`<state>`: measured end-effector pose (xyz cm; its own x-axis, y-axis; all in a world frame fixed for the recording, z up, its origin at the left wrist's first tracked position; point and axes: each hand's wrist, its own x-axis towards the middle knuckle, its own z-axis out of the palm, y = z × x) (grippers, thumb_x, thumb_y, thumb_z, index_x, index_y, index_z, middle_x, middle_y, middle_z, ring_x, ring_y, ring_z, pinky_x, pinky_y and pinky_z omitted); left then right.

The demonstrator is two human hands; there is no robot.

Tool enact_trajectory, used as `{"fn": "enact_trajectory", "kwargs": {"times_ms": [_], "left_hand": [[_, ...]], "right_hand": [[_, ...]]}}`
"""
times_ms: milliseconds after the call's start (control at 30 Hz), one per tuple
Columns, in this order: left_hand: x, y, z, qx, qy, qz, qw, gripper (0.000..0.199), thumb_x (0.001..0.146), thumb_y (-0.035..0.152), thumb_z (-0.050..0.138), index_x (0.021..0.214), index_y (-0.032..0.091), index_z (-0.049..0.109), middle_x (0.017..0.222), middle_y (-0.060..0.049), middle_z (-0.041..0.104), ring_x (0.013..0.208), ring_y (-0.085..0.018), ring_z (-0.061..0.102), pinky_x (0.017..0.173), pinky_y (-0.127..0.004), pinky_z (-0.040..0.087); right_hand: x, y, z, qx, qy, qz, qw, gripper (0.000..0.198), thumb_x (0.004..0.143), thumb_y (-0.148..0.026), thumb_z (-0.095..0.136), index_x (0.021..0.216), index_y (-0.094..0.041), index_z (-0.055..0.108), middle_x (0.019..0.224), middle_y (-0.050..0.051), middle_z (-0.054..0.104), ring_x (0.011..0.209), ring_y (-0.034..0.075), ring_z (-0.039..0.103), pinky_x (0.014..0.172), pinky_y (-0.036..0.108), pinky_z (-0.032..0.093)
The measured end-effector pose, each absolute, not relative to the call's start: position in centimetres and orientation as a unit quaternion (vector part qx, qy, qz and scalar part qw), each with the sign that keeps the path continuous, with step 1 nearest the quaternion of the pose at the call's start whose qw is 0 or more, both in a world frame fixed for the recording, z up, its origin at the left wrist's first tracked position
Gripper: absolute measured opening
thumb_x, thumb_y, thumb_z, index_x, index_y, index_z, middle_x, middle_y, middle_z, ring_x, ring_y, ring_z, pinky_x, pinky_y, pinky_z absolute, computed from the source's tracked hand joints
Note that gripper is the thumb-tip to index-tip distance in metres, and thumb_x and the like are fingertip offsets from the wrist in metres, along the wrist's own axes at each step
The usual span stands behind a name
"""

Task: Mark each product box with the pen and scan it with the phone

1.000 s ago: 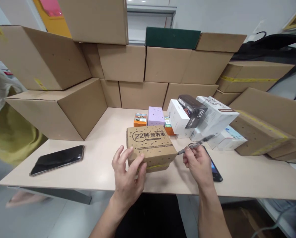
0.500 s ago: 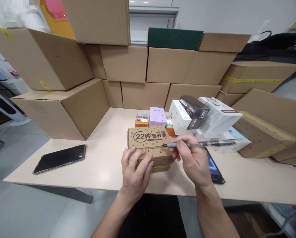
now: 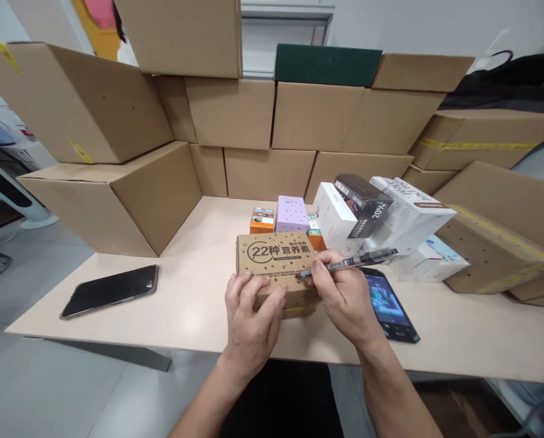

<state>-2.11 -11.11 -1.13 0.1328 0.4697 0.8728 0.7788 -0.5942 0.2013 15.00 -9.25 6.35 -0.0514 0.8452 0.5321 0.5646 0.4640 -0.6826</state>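
A small brown cardboard box (image 3: 274,252) printed with dark lettering sits near the table's front edge. My left hand (image 3: 254,307) grips its front left part, fingers bent over the top edge. Between the fingertips of my right hand (image 3: 342,298) is a dark pen (image 3: 358,260), held slanted. The pen's tip meets or nearly meets the box's top, right of centre; I cannot see a fresh mark. Partly behind my right hand lies a device with a lit screen (image 3: 388,298).
A black phone (image 3: 110,291) lies on the left of the table (image 3: 185,292). Behind the small box stand a lilac box (image 3: 292,213), an orange box (image 3: 261,221) and a leaning white box (image 3: 336,214). Large cartons (image 3: 267,173) wall the back and both sides.
My right hand has moved slightly left and down, and the pen is now tilted more steeply, its tip lower on the box top. The lit screen shows more. My left hand stays put.
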Motion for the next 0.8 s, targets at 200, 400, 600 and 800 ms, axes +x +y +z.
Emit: {"fn": "enact_trajectory", "kwargs": {"times_ms": [200,400,600,800], "left_hand": [[-2.14,-11.20,-1.16,-0.736,-0.423,-0.506,0.153,0.036,0.084,0.007,0.068,0.116,0.023,0.064,0.116,-0.010,0.053,0.121,-0.032,0.043,0.105,-0.057,0.042],[-2.20,-11.25,-1.22,-0.738,-0.425,-0.502,0.153,0.035,0.085,0.007,0.067,0.116,0.023,0.064,0.116,-0.010,0.053,0.122,-0.032,0.043,0.107,-0.059,0.038],[-2.12,-11.10,-1.22,-0.736,-0.422,-0.507,0.153,0.034,0.085,0.007,0.067,0.115,0.023,0.064,0.117,-0.010,0.053,0.122,-0.031,0.042,0.105,-0.057,0.041],[-2.09,-11.11,-1.15,-0.737,-0.420,-0.507,0.155,0.033,0.085,0.007,0.066,0.115,0.022,0.064,0.116,-0.010,0.053,0.122,-0.031,0.043,0.105,-0.057,0.041]], "right_hand": [[15.11,-9.14,6.36,-0.489,-0.722,0.141,0.469,0.025,0.097,-0.033,0.044,0.078,-0.022,0.053,0.069,-0.002,0.061,0.067,0.013,0.060,0.065,0.025,0.042],[15.29,-9.12,6.03,-0.492,-0.718,0.130,0.475,0.024,0.097,-0.032,0.043,0.078,-0.021,0.053,0.068,-0.002,0.060,0.065,0.012,0.059,0.063,0.024,0.041],[15.15,-9.07,6.04,-0.490,-0.716,0.132,0.479,0.023,0.098,-0.033,0.043,0.080,-0.021,0.053,0.069,-0.002,0.062,0.067,0.013,0.061,0.064,0.025,0.042],[15.17,-9.02,5.99,-0.487,-0.716,0.148,0.477,0.026,0.098,-0.034,0.044,0.078,-0.021,0.054,0.067,-0.002,0.062,0.065,0.013,0.060,0.062,0.025,0.043]]}}
